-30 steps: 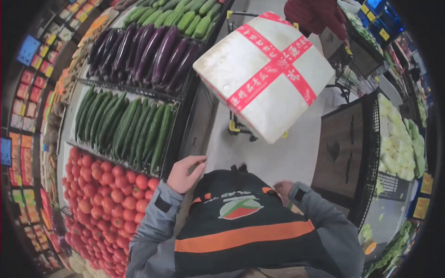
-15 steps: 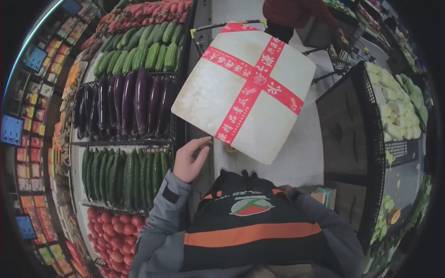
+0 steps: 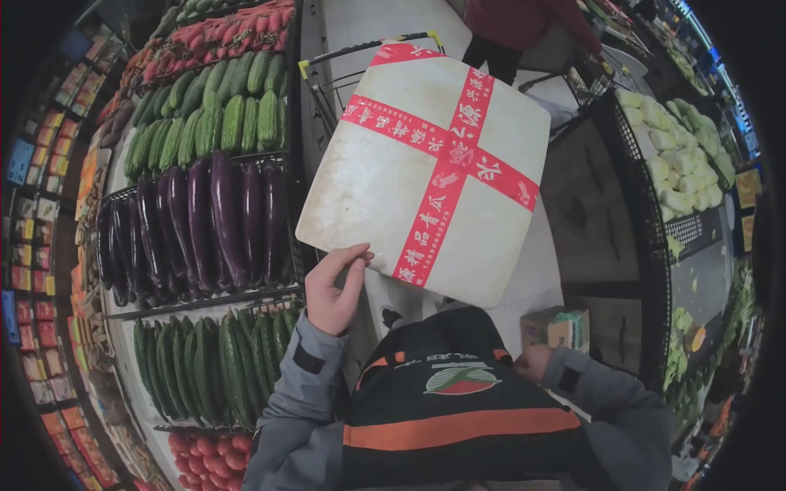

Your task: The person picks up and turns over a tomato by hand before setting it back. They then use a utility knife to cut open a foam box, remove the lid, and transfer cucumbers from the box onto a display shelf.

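Observation:
A large white foam box (image 3: pixel 352 188), bound with crossed red printed tape, sits tilted in view on a shopping cart (image 3: pixel 321 74). At its near left edge is my left hand (image 3: pixel 334 288), thumb and forefinger pinched together on the rim. My right hand (image 3: pixel 534 362) is down beside my black apron (image 3: pixel 442 352) with its orange stripe. Its fingers are curled, and whatever may be inside them is hidden.
Left shelves hold eggplants (image 3: pixel 225 217), cucumbers (image 3: pixel 172 360), tomatoes (image 3: pixel 209 458) and ridged green gourds (image 3: pixel 209 123). A person in red (image 3: pixel 524 24) stands ahead beside another cart (image 3: pixel 594 78). Pale vegetables (image 3: pixel 675 155) fill the right stand; a small carton (image 3: pixel 557 327) is below.
My view has shifted, and the produce appears lower and farther left. My right hand has come into clearer view beside the apron. My left hand now overlaps the foam box's edge.

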The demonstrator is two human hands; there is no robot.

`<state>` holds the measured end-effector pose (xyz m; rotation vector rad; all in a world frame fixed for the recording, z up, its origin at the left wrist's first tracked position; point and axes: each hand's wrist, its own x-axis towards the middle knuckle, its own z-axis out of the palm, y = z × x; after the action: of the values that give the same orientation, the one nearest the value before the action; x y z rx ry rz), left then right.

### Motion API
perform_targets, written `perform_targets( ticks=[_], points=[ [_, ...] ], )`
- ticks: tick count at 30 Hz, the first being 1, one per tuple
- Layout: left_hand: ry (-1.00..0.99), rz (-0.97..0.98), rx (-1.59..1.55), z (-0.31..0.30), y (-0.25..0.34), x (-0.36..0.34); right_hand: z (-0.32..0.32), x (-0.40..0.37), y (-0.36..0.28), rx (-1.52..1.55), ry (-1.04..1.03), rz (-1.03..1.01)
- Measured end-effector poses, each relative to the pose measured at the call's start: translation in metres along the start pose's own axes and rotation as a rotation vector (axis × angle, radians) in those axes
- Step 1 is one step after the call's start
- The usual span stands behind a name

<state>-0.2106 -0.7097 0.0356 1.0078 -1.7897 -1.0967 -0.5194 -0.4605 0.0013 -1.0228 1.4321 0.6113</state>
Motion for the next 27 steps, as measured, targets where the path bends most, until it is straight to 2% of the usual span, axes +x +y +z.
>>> perform_targets(
  ticks=[3,6,9,12,13,15,16,18,19,21,22,24,25,27],
  points=[
    [0.08,0.025,0.015,-0.002,0.006,0.004,0.016,0.057,0.024,-0.288,0.128,-0.072],
    [0.185,0.036,0.019,-0.009,0.007,0.011,-0.025,-0.002,0.003,-0.22,0.144,0.005],
    [0.247,0.025,0.003,-0.007,0.009,0.02,-0.042,-0.021,0.014,-0.191,0.183,-0.185],
    [0.272,0.013,0.037,0.0,0.018,0.028,-0.037,0.021,0.036,0.22,0.084,-0.067],
    [0.281,0.027,0.055,0.003,0.021,0.03,-0.033,0.023,0.043,0.285,0.117,-0.1],
    [0.301,0.029,0.111,0.009,0.025,0.033,-0.024,0.028,0.058,0.559,0.195,-0.2],
    [0.315,0.063,0.152,0.009,0.018,0.034,-0.012,0.061,0.081,0.563,0.176,-0.295],
    [0.366,0.166,0.293,0.015,0.004,0.04,0.011,0.129,0.13,0.564,0.082,-0.64],
    [0.364,0.199,0.378,0.017,-0.006,0.046,0.009,0.14,0.128,0.6,0.093,-0.581],
    [0.369,0.277,0.725,0.021,-0.026,0.051,0.014,0.158,0.127,0.729,0.08,-0.323],
    [0.349,0.25,0.734,0.026,-0.036,0.05,0.019,0.154,0.126,0.751,0.128,-0.422],
    [0.29,0.1,0.789,0.034,-0.057,0.049,0.024,0.145,0.126,0.779,0.292,-0.812],
    [0.305,0.131,0.809,0.038,-0.059,0.053,0.015,0.13,0.125,0.689,0.31,-0.732],
    [0.357,0.209,0.908,0.043,-0.065,0.046,0.014,0.097,0.122,0.336,0.313,-0.391]
  ],
)
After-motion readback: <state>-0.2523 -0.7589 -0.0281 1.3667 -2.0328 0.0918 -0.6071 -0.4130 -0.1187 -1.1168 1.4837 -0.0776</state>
